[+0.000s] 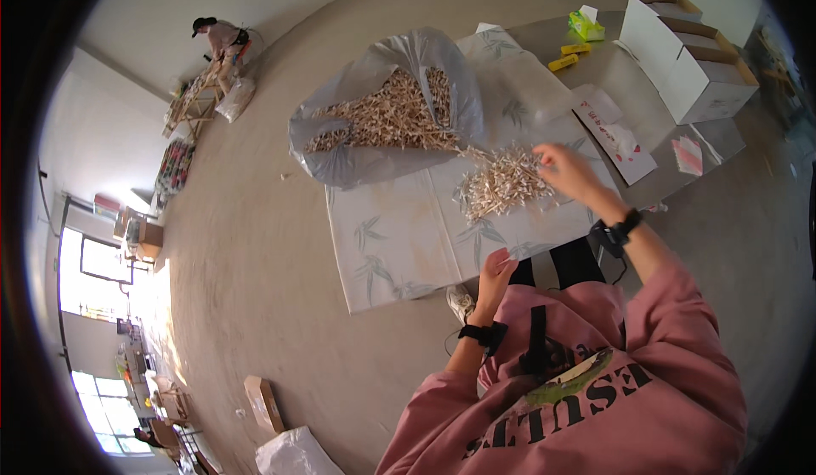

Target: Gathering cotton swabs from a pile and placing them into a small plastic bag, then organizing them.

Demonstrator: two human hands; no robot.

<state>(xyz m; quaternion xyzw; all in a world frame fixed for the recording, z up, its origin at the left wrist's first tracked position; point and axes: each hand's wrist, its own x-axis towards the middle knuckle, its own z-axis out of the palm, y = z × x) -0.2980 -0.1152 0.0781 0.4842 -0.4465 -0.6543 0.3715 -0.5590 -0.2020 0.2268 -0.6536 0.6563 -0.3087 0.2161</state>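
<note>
A loose heap of cotton swabs (503, 187) lies on the leaf-patterned table cover (387, 228). At its upper right edge is my right hand (568, 171), its fingers bent together; anything between them is too small to make out. My left hand (495, 281) hovers by the near edge of the table, fingers curled in toward the thumb, their contents hidden. Behind the heap, to the left, a grey plastic bag (319, 159) gapes toward me, filled with many more swabs. Some swabs trail from its mouth to the heap.
At right are white cardboard boxes (684, 71), a printed white card sheet (619, 139), a pink-and-white packet (687, 155), yellow rolls (563, 62) and a green packet (586, 24). A clear plastic bag (535, 84) lies behind the heap. Another person (223, 39) works far left.
</note>
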